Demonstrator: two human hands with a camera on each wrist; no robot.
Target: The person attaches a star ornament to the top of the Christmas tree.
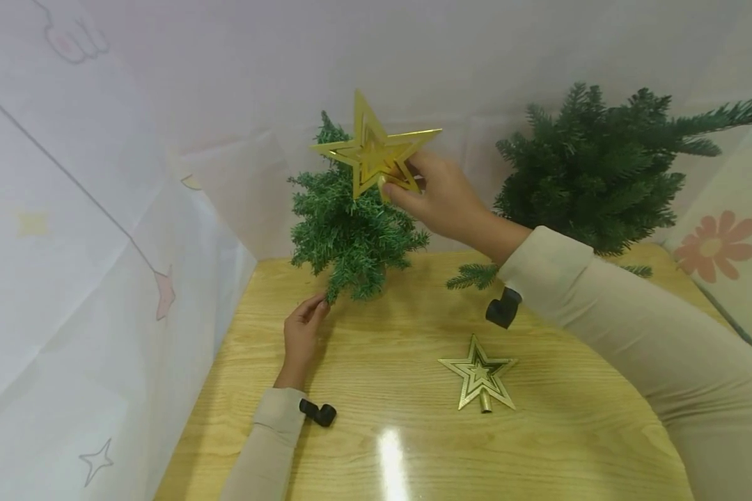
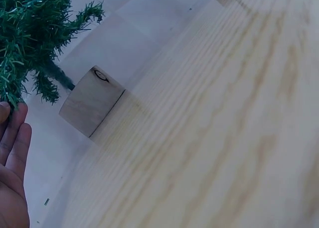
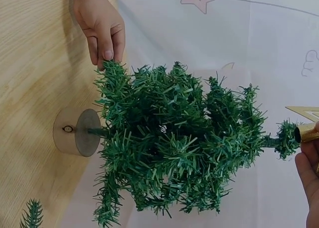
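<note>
A small green artificial Christmas tree [image 1: 351, 229] stands at the table's back on a round wooden base [image 3: 75, 132]. My left hand [image 1: 303, 330] pinches the tip of a low branch on its left side, with thumb and fingers together. My right hand [image 1: 445, 195] grips a gold star tree topper [image 1: 376, 149] by its short tube. In the right wrist view, the tube's open end [image 3: 298, 134] is close beside the tree's top tuft [image 3: 286, 138]; whether they touch I cannot tell. A second gold star topper [image 1: 479, 374] lies flat on the table.
A darker, bushier evergreen tree [image 1: 589, 167] stands at the back right, with a low branch [image 1: 473, 276] reaching over the wooden table [image 1: 376, 362]. White printed sheets [image 1: 100, 278] hang behind and to the left.
</note>
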